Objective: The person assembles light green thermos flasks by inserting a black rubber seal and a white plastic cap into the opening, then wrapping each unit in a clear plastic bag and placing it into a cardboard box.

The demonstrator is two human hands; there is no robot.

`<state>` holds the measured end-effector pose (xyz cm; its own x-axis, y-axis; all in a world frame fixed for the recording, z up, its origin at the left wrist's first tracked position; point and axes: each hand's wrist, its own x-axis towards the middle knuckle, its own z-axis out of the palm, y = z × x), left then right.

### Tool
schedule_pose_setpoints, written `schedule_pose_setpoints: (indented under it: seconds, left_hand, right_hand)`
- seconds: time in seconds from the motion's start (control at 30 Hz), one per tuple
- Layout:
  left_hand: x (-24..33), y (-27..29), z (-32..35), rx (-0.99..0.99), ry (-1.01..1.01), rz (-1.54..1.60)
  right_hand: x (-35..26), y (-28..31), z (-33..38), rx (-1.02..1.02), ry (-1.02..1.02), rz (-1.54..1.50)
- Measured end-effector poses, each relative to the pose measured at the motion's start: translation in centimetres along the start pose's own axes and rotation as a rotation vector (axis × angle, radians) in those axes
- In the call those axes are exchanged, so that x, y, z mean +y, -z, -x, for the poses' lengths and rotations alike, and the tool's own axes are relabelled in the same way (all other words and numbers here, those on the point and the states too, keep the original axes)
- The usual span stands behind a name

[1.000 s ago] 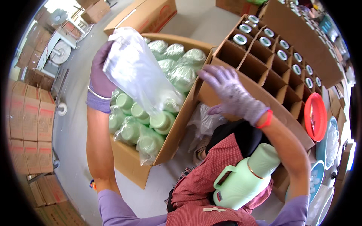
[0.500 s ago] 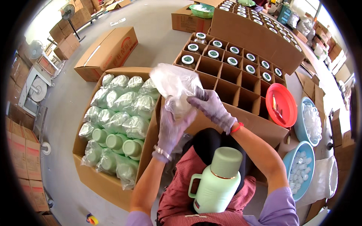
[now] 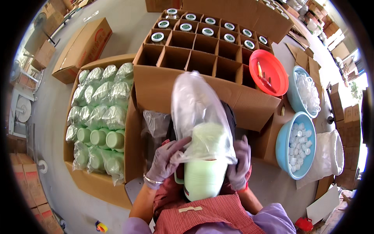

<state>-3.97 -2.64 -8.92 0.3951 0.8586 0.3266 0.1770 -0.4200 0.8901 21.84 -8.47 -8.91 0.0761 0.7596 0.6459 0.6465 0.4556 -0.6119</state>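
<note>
- At lower centre of the frame, the left hand (image 3: 165, 163) and right hand (image 3: 239, 163), both gloved, are pinching the rim of a clear plastic bag (image 3: 196, 113) over a pale green flask (image 3: 203, 177).
- The bag looks thin, limp and slippery, so gripping its hem seems best.
- The flask seems rigid and light; its handle or body should be offering firm hold.

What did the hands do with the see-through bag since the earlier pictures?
Both hands, left hand and right hand, brought the clear plastic bag down from over the boxes and pulled it over the top of the green flask on the lap. The flask stayed upright there.
</note>
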Motion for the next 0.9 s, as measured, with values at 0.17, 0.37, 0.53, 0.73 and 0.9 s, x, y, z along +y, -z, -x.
schedule_pose_setpoints:
  seconds: [0.17,0.37,0.53,0.73,0.9]
  left_hand:
    - [1.7,-0.3,6.4,0.068,0.351,0.169]
    - [6.5,-0.5,16.5,-0.148,0.621,0.129]
    - [4.7,4.8,10.8,-0.315,0.554,0.193]
    - [3.1,1.9,5.2,-0.344,0.280,-0.323]
    - [3.0,6.4,14.2,-0.096,0.964,0.390]
  right_hand:
    - [-0.4,3.3,5.2,-0.369,0.043,0.134]
    - [-1.5,7.9,9.7,-0.850,0.288,0.161]
    - [-1.5,7.9,9.3,-1.017,0.331,0.169]
    - [-1.4,7.8,8.7,-1.085,0.391,0.132]
    - [-3.0,5.5,5.6,-1.060,0.030,-0.188]
